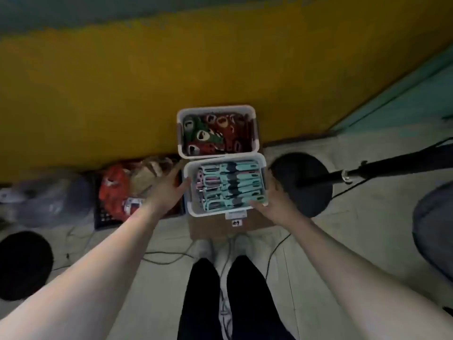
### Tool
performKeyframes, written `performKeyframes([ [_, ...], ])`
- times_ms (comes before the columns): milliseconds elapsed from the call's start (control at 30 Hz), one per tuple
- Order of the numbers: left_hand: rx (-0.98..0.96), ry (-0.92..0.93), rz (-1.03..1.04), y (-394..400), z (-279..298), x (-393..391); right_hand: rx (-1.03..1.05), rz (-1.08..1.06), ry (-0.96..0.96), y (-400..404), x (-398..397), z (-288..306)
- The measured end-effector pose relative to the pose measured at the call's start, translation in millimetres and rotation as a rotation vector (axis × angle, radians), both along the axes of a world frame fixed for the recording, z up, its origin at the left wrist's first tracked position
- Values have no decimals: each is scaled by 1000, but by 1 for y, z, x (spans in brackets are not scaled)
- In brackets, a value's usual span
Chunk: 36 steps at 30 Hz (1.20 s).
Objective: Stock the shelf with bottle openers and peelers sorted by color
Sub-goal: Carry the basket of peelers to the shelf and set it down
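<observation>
The left hand lay against the left wall of a white rectangular plastic bin, its fingers reaching along the rim near the far left corner; whether they curled under the rim could not be told through the blur. The right hand met the same bin at its near right corner, fingertips on the rim and touching the nearest packs inside, the thumb side hidden, so its hold could not be told either. Both bare forearms stretched in from the near edge of the scene.

That bin was packed with teal-carded peelers lying in rows, their handles pointing left to right. It sat on a brown cardboard box with a small white label on its near face. Just beyond it, touching its far rim, stood a second white plastic bin holding red and green bottle openers in a loose heap, set against the foot of a yellow wall.

To the left of the box stood a dark plastic crate filled with red and tan bagged goods. To the right sat the round black base of a stand, its black pole running off to the right. Cables trailed over the pale floor. The person's dark trouser legs and white shoes showed at the near edge, between the arms.
</observation>
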<state>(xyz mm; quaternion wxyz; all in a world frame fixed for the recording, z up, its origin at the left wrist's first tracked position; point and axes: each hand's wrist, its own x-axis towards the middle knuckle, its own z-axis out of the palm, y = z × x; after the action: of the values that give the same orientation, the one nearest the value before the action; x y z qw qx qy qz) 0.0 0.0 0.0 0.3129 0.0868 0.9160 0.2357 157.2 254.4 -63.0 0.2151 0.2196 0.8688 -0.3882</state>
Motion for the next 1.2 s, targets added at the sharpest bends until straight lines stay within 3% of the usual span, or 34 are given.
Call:
performKeyframes([
  [67,206,-65,55,6,-25,2,-69,-2,-5,2,-8,-19],
  [133,290,-125,61,2,-58,8,-93,32,-8,5,-13,-30],
  [333,307,3,143,6,-105,24,-50,-63,80,1,-12,-48],
  [467,343,73,231,13,-102,36,-89,-142,99,-4,-12,-50],
  [733,438,-3,342,20,-96,44,-137,-183,71,-10,-8,-36],
  [967,420,-3,287,4,-41,54,-191,-291,139,-39,26,8],
  [1200,404,-7,163,-21,75,69,-171,-368,180,-77,69,122],
])
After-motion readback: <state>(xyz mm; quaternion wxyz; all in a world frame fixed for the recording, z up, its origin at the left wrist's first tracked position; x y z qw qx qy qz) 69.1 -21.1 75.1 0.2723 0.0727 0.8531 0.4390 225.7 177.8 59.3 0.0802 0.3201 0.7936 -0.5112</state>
